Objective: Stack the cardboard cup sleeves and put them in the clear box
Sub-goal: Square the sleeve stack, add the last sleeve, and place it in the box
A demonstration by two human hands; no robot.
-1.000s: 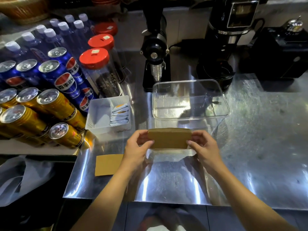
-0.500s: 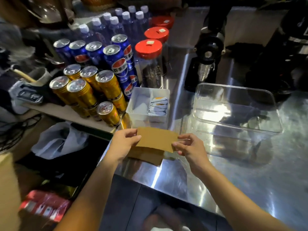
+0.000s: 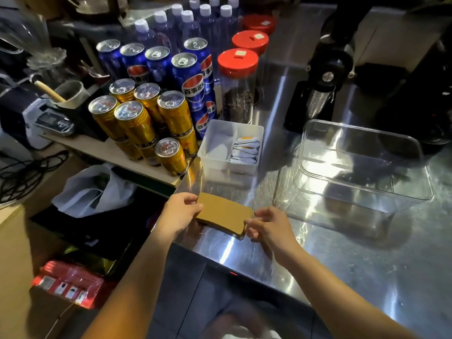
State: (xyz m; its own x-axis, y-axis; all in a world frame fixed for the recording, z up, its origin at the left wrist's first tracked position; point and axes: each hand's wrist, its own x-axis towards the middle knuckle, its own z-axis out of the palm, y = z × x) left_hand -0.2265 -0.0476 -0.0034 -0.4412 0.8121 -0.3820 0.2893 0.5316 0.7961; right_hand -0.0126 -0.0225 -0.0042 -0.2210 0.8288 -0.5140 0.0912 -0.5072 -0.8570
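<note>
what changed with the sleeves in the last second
Both hands carried the held sleeves left and down onto the loose sleeve near the counter's left edge, covering it. The left hand and right hand keep their grip at each end. The clear box stays empty.

A shiny steel counter (image 3: 342, 253) fills the right half of the view. At its left edge sits a small white divided tray (image 3: 212, 152) with flat paper sachets (image 3: 245, 150) stacked in its right compartment. Just left of the tray stand gold drink cans (image 3: 137, 123). Blue cola cans (image 3: 190, 79) stand behind the gold ones, and capped water bottles (image 3: 186, 23) behind those. Behind the tray, three clear jars with red lids (image 3: 237, 62) line up; the nearest holds something dark. Right of the jars stands a black coffee grinder (image 3: 325, 79). Below the tray's left, off the counter, lies a crumpled white plastic bag (image 3: 95, 189).
</note>
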